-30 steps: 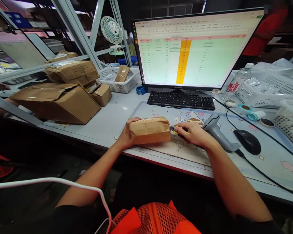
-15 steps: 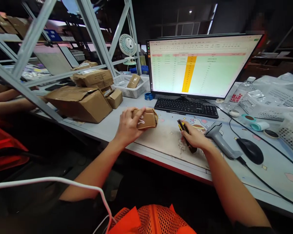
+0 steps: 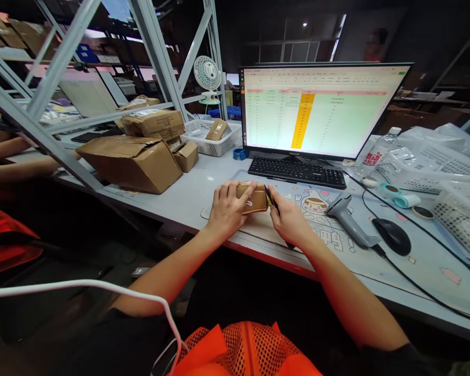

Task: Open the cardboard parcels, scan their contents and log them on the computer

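Note:
A small brown cardboard box [image 3: 256, 201] with a white scribble on its side is gripped by my left hand [image 3: 227, 208], thumb across its face and fingers over the far side. My right hand [image 3: 290, 218] is closed around a black and yellow utility knife [image 3: 271, 198]. The knife's front end meets the right end of the box; the blade itself is too small to make out. Below my hands lies a printed desk mat [image 3: 329, 230] on the white desk.
Left of my hands sit a large cardboard box [image 3: 129, 162] and several smaller ones. A keyboard [image 3: 295, 172] lies before the monitor [image 3: 317, 112]. To the right are a grey barcode scanner [image 3: 350, 219], a mouse [image 3: 392, 236], cables and white baskets [image 3: 460, 219]. A co-worker's arms [image 3: 21, 169] show far left.
My right hand has brought the utility knife leftward against the end of the small box. My left hand and the box have shifted slightly right, towards the knife.

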A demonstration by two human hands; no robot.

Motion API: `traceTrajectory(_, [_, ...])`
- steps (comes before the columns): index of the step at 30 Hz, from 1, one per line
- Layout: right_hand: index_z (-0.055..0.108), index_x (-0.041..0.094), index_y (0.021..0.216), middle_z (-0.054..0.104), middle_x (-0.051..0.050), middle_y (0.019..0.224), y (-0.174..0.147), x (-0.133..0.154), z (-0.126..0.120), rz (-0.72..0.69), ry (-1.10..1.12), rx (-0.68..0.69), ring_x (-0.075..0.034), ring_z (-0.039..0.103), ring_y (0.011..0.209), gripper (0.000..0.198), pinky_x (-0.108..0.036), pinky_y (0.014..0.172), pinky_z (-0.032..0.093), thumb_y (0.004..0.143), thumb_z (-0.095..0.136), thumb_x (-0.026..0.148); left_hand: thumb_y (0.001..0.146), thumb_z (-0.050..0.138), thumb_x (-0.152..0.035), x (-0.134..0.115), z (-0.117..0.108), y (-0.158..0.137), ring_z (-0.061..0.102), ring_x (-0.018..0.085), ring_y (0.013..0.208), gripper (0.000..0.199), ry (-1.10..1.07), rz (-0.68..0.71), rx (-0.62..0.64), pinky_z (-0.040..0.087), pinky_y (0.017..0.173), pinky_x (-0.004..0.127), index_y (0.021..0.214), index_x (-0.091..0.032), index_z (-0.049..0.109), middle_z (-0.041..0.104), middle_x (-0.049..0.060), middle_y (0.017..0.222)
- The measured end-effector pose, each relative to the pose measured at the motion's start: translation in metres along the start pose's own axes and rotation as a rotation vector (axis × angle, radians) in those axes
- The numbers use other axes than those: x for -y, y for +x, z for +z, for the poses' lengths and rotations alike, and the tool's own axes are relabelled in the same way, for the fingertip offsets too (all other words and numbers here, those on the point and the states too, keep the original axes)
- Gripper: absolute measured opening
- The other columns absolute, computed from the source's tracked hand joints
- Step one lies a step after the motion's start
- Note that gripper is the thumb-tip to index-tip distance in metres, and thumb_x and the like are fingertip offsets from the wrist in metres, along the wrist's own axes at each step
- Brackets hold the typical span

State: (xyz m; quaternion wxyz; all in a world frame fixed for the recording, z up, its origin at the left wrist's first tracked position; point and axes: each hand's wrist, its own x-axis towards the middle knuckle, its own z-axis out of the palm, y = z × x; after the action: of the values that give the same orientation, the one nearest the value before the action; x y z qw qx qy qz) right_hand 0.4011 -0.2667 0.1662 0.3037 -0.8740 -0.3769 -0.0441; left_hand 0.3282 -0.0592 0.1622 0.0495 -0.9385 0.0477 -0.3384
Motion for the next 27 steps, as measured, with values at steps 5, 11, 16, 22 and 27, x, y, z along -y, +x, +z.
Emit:
traceTrajectory(5, [0.014, 0.015, 0.176, 0.074, -0.020, 0.124, -0.001, 0.038, -0.001, 0.171, -0.299, 0.108, -0.037, 0.075, 0.101, 0.074, -0.049, 0.089, 0.059, 0.105, 0.034, 0.018, 0.089, 0.079, -0.026, -0.004, -0.005, -0.001, 0.049, 0.039, 0.130, 0.081, 0.024, -0.041, 0.039, 0.044, 0.111, 0.054, 0.164, -0.030, 0.049, 0.055, 0.019, 0.138])
traceTrajectory(11, [0.014, 0.008, 0.175, 0.075, -0.023, 0.116, -0.014, 0.059, 0.011, 0.250, -0.444, 0.267, -0.035, 0.075, 0.104, 0.080, -0.046, 0.090, 0.058, 0.098, 0.035, 0.004, 0.090, 0.081, -0.036, 0.007, -0.006, 0.005, 0.053, 0.038, 0.121, 0.077, -0.040, -0.097, 0.051, 0.048, 0.107, 0.053, 0.162, -0.030, 0.053, 0.057, 0.018, 0.134])
traceTrajectory(16, [0.035, 0.024, 0.171, 0.075, -0.014, 0.131, -0.026, 0.016, -0.020, -0.020, -0.148, 0.167, -0.031, 0.073, 0.110, 0.063, -0.043, 0.096, 0.058, 0.109, 0.040, 0.023, 0.078, 0.093, -0.045, 0.052, 0.001, -0.008, 0.055, 0.037, 0.126, 0.096, -0.339, -0.170, -0.052, 0.049, 0.113, 0.053, 0.162, -0.029, 0.050, 0.057, 0.015, 0.136])
traceTrajectory(22, [0.051, 0.035, 0.163, 0.072, -0.007, 0.138, -0.007, 0.004, -0.058, -0.321, -0.211, 0.073, -0.024, 0.071, 0.112, 0.057, -0.035, 0.095, 0.056, 0.108, 0.042, 0.020, 0.076, 0.092, -0.061, 0.086, 0.030, -0.048, 0.057, 0.033, 0.140, 0.107, -0.929, -0.180, -0.052, 0.048, 0.120, 0.045, 0.166, -0.030, 0.042, 0.056, 0.011, 0.151])
traceTrajectory(27, [0.052, 0.037, 0.163, 0.074, -0.006, 0.129, 0.025, 0.044, -0.058, -0.411, -0.379, 0.224, -0.021, 0.070, 0.101, 0.061, -0.027, 0.078, 0.047, 0.105, 0.052, 0.017, 0.074, 0.094, -0.062, 0.082, 0.040, -0.060, 0.055, 0.034, 0.143, 0.109, -1.008, -0.227, -0.074, 0.046, 0.123, 0.046, 0.165, -0.029, 0.043, 0.056, 0.012, 0.152])
